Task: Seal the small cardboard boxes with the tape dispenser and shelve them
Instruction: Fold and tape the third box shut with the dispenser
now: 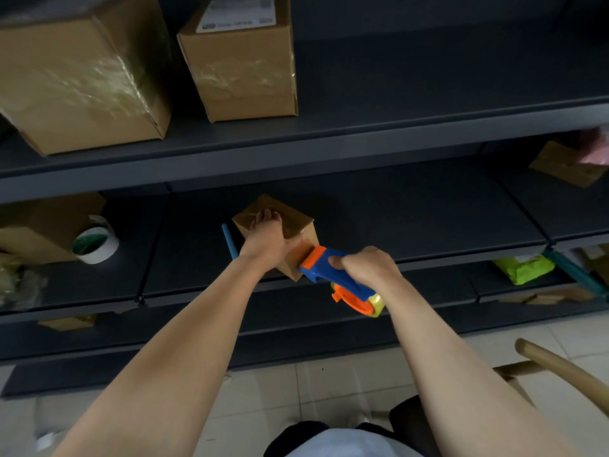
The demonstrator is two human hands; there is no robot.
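1. The small box [291, 222] sits on the middle shelf [412, 222], close to the front edge, with one corner pointing at the person.
2. The left hand [263, 237] lies on top of the box with its fingers [267, 215] stretched flat, holding nothing. I think it presses down so the box cannot slide.
3. The right hand [365, 268] has its fingers wrapped tight round the tape dispenser [324, 270].
4. The dispenser's orange front touches the near side of the box, probably to stick tape down there.
5. Two bigger boxes [240, 70] stand on the shelf above [412, 127].
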